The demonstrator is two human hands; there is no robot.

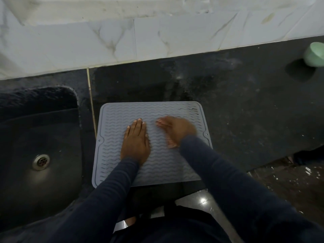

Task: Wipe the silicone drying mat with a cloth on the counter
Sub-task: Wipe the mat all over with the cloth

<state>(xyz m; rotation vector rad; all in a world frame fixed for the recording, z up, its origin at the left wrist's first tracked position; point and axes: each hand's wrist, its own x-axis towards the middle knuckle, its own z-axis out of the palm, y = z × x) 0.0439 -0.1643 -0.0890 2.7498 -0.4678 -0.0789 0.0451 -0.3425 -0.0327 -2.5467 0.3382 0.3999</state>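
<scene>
Grey silicone mat [114, 120] lying flat on the dark counter [245, 111], both hands on it and no cloth in sight.

Left hand [135, 142] rests palm-down with its fingers straight. Right hand [175, 132] is blurred, with fingers seemingly extended and grasping nothing. The mat's near edge sits at the counter's front, and the sink [43, 137] is just beside its left edge. A hard sideways push could skid the mat toward either drop, and bare palms would likely only smear it.
</scene>
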